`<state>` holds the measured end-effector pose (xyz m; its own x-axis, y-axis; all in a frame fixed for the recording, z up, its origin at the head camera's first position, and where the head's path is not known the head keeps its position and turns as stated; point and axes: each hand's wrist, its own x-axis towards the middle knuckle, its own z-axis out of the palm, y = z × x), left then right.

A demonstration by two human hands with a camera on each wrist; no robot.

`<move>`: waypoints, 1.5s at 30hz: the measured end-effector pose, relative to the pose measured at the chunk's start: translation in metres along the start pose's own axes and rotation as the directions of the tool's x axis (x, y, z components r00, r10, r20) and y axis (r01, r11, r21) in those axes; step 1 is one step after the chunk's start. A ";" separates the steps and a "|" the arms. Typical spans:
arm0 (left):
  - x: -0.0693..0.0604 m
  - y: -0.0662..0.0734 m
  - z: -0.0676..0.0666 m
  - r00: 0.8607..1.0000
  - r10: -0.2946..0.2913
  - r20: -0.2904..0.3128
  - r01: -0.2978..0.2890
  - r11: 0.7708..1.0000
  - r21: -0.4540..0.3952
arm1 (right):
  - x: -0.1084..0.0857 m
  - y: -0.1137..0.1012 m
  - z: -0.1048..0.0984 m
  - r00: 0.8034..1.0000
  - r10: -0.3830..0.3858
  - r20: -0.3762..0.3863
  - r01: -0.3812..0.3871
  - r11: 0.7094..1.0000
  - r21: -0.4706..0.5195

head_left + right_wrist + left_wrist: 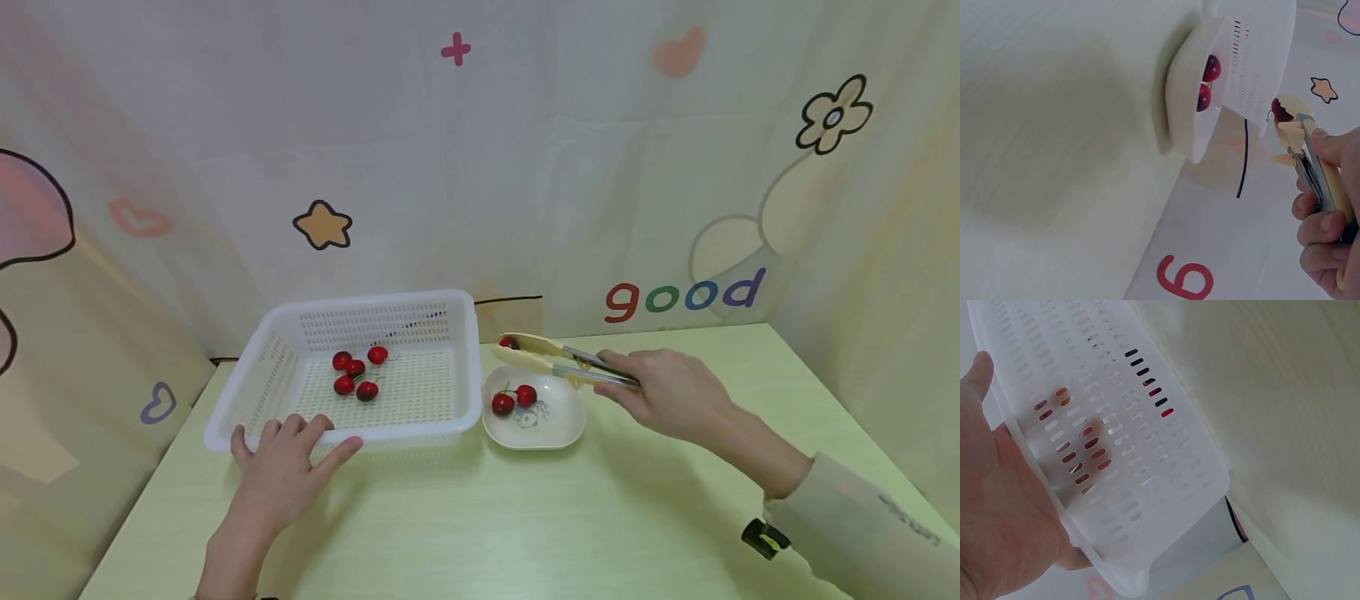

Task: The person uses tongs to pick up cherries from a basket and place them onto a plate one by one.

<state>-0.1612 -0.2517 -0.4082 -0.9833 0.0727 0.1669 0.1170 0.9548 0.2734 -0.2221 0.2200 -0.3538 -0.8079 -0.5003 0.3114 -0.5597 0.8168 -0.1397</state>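
My right hand (675, 392) grips a pair of tongs (600, 373) with pale yellow tips and metal arms. Between the tips, above the back of a small white dish (558, 429), is a dark red cherry (1280, 110). Two cherries (503, 404) lie in the dish. To the left stands a white slotted plastic basket (480, 367), with several cherries (367, 391) on its floor. My left hand (281, 467) holds the basket's front rim. Its fingers hook over the rim and show darkly through the slots in the left wrist view, while the palm stays outside.
Basket and dish stand side by side on a pale green table (480, 533). Behind the table hangs a printed curtain (525, 192) close to the basket's back. A black clip-like piece (765, 537) sits by the right sleeve (862, 533).
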 end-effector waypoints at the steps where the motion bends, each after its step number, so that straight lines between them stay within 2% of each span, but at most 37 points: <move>1: 0.000 0.000 0.000 1.000 -0.001 0.000 0.001 1.000 0.000 | -0.001 0.001 0.002 1.000 0.002 0.013 -0.002 1.000 -0.002; 9: 0.000 0.000 0.000 1.000 -0.005 0.002 0.005 1.000 -0.005 | -0.005 0.005 0.015 0.994 0.021 0.107 -0.018 1.000 -0.021; 27: 0.000 0.000 0.001 1.000 -0.005 0.001 0.005 1.000 -0.004 | -0.016 0.010 0.022 0.991 -0.038 0.132 0.040 0.999 -0.012; 45: 0.000 0.001 0.000 1.000 -0.001 -0.005 0.001 1.000 -0.005 | -0.018 0.012 0.024 0.988 -0.048 0.146 0.054 0.998 -0.036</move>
<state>-0.1609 -0.2503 -0.4081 -0.9826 0.0704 0.1718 0.1169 0.9535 0.2779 -0.2186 0.2323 -0.3842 -0.7980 -0.5758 0.1776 -0.5957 0.7983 -0.0882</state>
